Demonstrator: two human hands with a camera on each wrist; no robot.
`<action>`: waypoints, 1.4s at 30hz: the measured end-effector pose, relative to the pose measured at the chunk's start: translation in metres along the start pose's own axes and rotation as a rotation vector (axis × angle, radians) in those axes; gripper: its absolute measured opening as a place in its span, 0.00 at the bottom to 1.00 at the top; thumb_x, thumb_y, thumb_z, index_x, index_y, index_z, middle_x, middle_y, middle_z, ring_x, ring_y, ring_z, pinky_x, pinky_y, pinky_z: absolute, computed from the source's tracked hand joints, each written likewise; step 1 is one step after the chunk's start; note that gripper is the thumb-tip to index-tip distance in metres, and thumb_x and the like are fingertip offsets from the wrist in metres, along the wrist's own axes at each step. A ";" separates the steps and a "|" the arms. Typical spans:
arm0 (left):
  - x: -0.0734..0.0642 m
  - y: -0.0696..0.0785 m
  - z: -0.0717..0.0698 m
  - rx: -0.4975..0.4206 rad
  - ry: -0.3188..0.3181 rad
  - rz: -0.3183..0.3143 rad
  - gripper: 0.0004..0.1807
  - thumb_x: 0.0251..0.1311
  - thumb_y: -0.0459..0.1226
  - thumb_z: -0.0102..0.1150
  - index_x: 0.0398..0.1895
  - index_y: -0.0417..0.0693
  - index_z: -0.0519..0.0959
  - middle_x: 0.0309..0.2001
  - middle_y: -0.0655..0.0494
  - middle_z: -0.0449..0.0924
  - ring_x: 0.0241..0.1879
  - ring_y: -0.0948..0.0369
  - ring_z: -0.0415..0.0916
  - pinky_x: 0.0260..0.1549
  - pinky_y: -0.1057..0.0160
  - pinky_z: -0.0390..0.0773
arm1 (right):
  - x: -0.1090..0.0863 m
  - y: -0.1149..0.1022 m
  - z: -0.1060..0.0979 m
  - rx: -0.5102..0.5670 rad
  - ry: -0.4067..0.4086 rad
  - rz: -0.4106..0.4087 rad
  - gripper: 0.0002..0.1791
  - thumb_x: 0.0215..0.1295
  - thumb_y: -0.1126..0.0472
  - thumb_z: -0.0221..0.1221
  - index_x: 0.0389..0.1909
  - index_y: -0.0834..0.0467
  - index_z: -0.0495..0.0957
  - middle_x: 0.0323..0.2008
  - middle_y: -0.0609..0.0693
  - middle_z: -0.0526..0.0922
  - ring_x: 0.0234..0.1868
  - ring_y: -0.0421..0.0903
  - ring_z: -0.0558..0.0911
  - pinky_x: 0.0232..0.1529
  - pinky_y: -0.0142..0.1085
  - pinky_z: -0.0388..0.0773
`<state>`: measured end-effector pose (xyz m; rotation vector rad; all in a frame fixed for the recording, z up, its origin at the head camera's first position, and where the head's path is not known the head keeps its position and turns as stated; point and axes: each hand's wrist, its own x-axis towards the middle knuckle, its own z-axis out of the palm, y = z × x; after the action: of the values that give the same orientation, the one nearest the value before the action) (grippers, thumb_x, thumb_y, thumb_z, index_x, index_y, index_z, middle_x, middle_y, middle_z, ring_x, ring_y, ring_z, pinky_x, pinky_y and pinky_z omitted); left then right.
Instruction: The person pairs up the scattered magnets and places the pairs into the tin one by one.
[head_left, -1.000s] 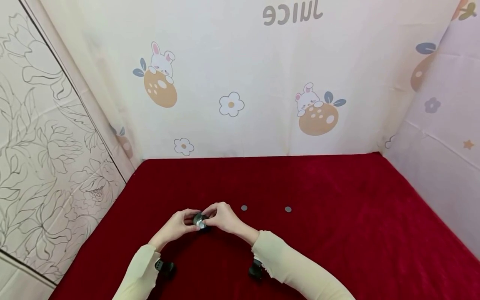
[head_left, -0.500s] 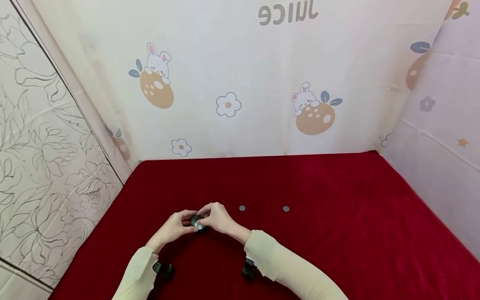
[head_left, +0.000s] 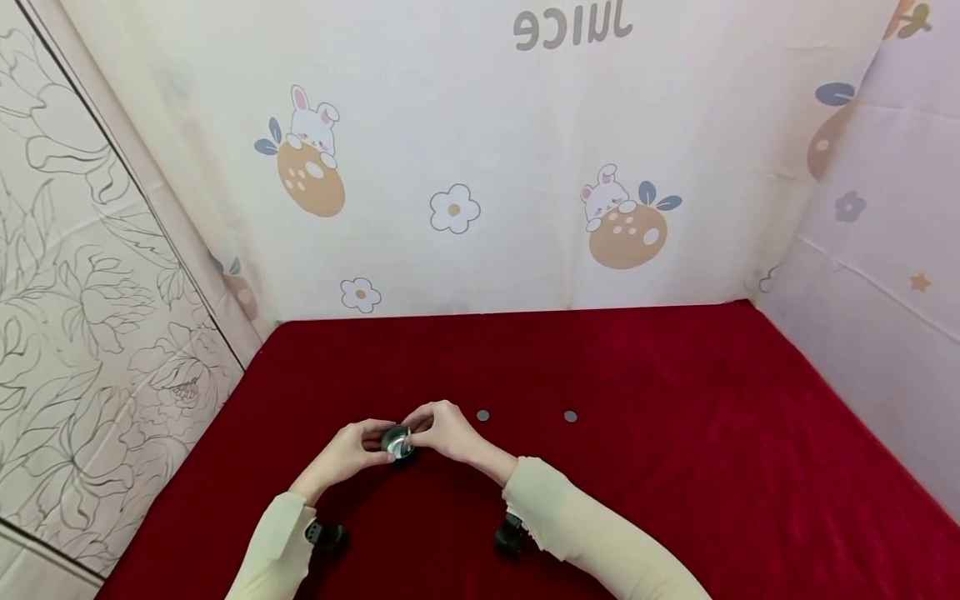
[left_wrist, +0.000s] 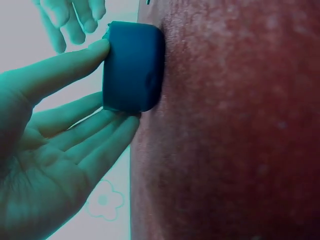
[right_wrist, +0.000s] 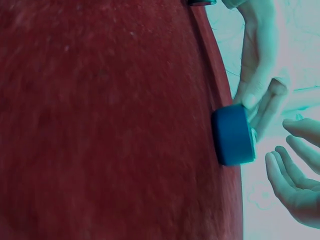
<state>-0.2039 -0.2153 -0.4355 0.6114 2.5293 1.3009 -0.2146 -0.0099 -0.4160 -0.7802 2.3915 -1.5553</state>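
Note:
A small round dark container [head_left: 397, 454] with a shiny silvery inside sits at the red cloth, left of the middle in the head view. My left hand [head_left: 343, 450] holds its side, thumb on one side and fingers on the other. In the left wrist view the container [left_wrist: 132, 67] shows as a short smooth cylinder. At its mouth is my right hand [head_left: 448, 433], and in the right wrist view the right hand's fingers [right_wrist: 295, 192] are spread with a gap between them and the container. A pale sliver [right_wrist: 254, 140] stands out at the rim.
Two small flat grey discs lie on the red cloth [head_left: 637, 467] to the right: a nearer disc [head_left: 483, 415] and a farther disc [head_left: 571, 417]. A printed white curtain [head_left: 510, 250] closes off the back. A flower-patterned panel [head_left: 112, 292] stands at the left.
My right hand dipped left over the container's mouth, then drew back right and slightly up. More of the silvery inside shows now. The left hand keeps its hold.

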 end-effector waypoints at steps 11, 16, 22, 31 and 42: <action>0.004 0.015 0.002 0.145 0.053 -0.016 0.24 0.55 0.40 0.58 0.54 0.38 0.70 0.51 0.44 0.72 0.48 0.50 0.71 0.45 0.53 0.72 | -0.014 0.010 -0.032 -0.106 -0.063 -0.004 0.13 0.54 0.66 0.60 0.41 0.65 0.78 0.38 0.57 0.80 0.36 0.46 0.79 0.32 0.29 0.74; 0.012 0.022 0.008 0.129 0.077 -0.003 0.24 0.56 0.40 0.56 0.55 0.39 0.69 0.52 0.45 0.71 0.51 0.50 0.69 0.47 0.52 0.70 | -0.021 0.015 -0.047 -0.117 -0.075 -0.003 0.13 0.54 0.68 0.59 0.42 0.67 0.77 0.39 0.60 0.79 0.35 0.47 0.79 0.33 0.30 0.75; 0.024 0.032 0.017 0.104 0.092 0.017 0.23 0.56 0.41 0.56 0.54 0.42 0.70 0.52 0.49 0.72 0.53 0.52 0.69 0.49 0.51 0.69 | -0.029 0.022 -0.064 -0.134 -0.063 0.017 0.13 0.55 0.69 0.58 0.42 0.67 0.77 0.39 0.60 0.78 0.35 0.48 0.78 0.33 0.31 0.75; 0.045 0.044 0.032 0.106 0.059 0.088 0.21 0.56 0.38 0.56 0.52 0.40 0.71 0.50 0.48 0.73 0.51 0.53 0.70 0.48 0.51 0.69 | -0.041 0.032 -0.088 -0.183 -0.053 0.017 0.13 0.55 0.69 0.58 0.42 0.67 0.77 0.38 0.59 0.79 0.33 0.46 0.78 0.31 0.29 0.74; 0.069 0.056 0.047 0.116 -0.008 0.133 0.19 0.56 0.36 0.55 0.51 0.38 0.72 0.49 0.45 0.73 0.49 0.53 0.70 0.47 0.53 0.70 | -0.056 0.047 -0.120 -0.234 -0.012 0.039 0.14 0.54 0.69 0.58 0.42 0.68 0.76 0.37 0.61 0.79 0.33 0.47 0.78 0.28 0.31 0.74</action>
<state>-0.2327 -0.1206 -0.4178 0.8202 2.6110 1.1958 -0.2334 0.1289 -0.4127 -0.7767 2.5947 -1.2671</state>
